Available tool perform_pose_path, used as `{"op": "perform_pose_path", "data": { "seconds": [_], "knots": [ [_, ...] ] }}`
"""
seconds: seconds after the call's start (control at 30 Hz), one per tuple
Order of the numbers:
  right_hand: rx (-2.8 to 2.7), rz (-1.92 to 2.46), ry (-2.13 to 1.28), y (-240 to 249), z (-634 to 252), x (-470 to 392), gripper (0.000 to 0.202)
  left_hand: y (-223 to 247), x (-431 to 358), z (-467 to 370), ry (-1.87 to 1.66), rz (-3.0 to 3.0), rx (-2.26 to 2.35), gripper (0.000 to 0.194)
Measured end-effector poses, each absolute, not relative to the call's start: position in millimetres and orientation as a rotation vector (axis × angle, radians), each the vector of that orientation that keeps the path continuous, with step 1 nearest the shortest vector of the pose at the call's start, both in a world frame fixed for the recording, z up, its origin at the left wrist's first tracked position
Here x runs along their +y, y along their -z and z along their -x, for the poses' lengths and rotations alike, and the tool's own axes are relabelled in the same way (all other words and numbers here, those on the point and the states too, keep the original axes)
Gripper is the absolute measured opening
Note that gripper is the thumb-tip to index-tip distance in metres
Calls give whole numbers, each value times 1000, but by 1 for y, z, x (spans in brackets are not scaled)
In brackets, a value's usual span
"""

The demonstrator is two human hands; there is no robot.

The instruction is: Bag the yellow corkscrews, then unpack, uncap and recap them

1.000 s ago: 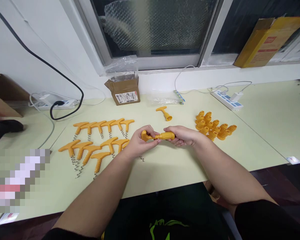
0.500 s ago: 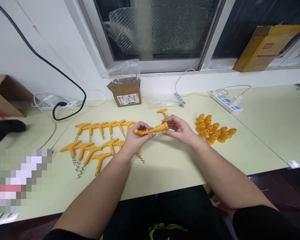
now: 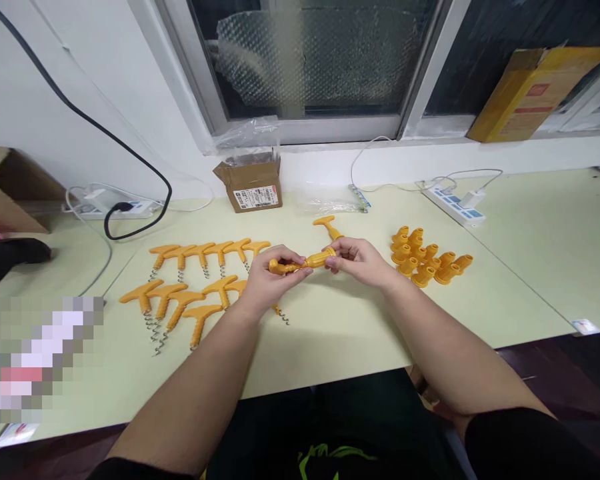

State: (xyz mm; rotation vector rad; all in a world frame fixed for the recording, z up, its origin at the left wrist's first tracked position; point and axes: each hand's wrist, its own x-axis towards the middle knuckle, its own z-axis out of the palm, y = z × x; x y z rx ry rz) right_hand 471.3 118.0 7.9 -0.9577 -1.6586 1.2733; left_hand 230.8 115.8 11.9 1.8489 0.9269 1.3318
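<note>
Above the table, my left hand is closed around the yellow T-shaped handle of a corkscrew. My right hand pinches the wide end of a yellow ribbed sleeve. The sleeve lies in line with the corkscrew's shaft and meets it, so the metal spiral is hidden. Left of my hands, several yellow corkscrews lie in two rows with bare metal spirals. Just beyond my hands rests another yellow corkscrew with a sleeve on it. To the right, several loose yellow sleeves stand in a group.
Against the wall stand a small open cardboard box and a clear plastic bag. Power strips with cables sit at the back right and back left. A yellow carton leans on the window. The table's front edge runs below my forearms.
The corkscrew's handle has turned in my left hand, its end now facing me more. My right fingers have shifted around the sleeve's wide end. Other things stay put.
</note>
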Motion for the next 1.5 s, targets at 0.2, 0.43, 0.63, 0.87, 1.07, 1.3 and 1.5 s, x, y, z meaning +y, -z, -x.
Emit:
{"op": "perform_pose_path", "data": {
  "seconds": [0.2,0.43,0.63,0.87,1.07,1.3,1.5],
  "knots": [
    [-1671,971,-1214,-3,-475,123,42,-7,123,-231,-1177,-1696,996,24],
    [-1564,801,-1441,-3,-479,127,38,-1,126,-235,-1074,-1202,884,64],
    [-1184,744,-1512,-14,-489,128,44,-2,128,-234,-1154,-1234,933,76],
    [-1218,959,-1028,-4,-495,143,43,-19,127,-214,-758,-1983,1698,30],
    [-1462,1414,-675,19,-501,156,37,-40,115,-203,-114,-2045,1891,36],
    [-1557,1726,-568,32,-510,170,44,-42,113,-203,160,-2092,1887,38],
    [-1651,1810,-527,35,-508,176,56,-37,114,-205,167,-2088,1853,43]
  ]
}}
